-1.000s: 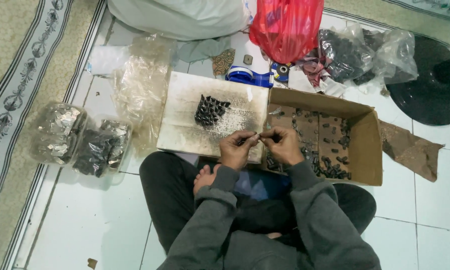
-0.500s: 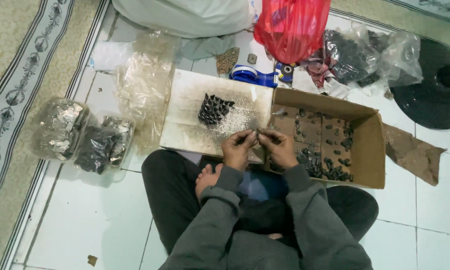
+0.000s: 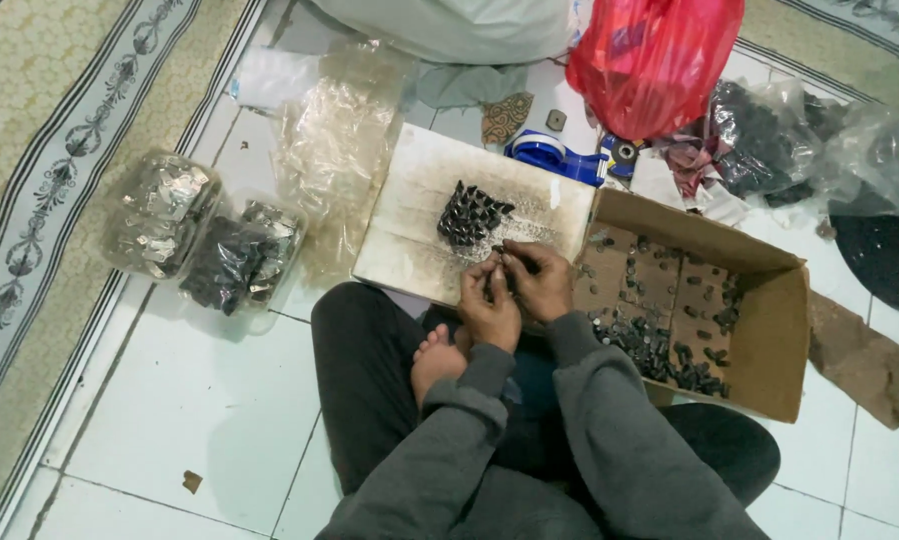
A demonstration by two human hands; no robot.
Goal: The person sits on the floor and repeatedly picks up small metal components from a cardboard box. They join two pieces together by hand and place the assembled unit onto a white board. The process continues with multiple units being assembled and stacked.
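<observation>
Two hands meet, fingers curled inward: left hand (image 3: pixel 489 305) and right hand (image 3: pixel 541 285) pinch one small dark metal part (image 3: pixel 502 262) between fingertips. Just beyond lies a dark parts pile (image 3: pixel 471 212) on a pale board (image 3: pixel 409 215); rightward, an open brown cardboard box (image 3: pixel 769 350).

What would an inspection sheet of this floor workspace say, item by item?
Surface: white tiled floor; pale flat board in front of the seated person.
Job's things: pile of small dark metal pieces on the board; open brown cardboard box holding more loose dark pieces.
Clutter: red plastic bag, clear bags of dark parts, two clear bags of silvery and dark parts, blue tape dispenser, crumpled clear plastic.
Hands: left hand and right hand together over the board's edge, pinching something small; the item is too small to tell.
Cables: nothing seen.
Surroundings: patterned carpet at left, white sack at top.
</observation>
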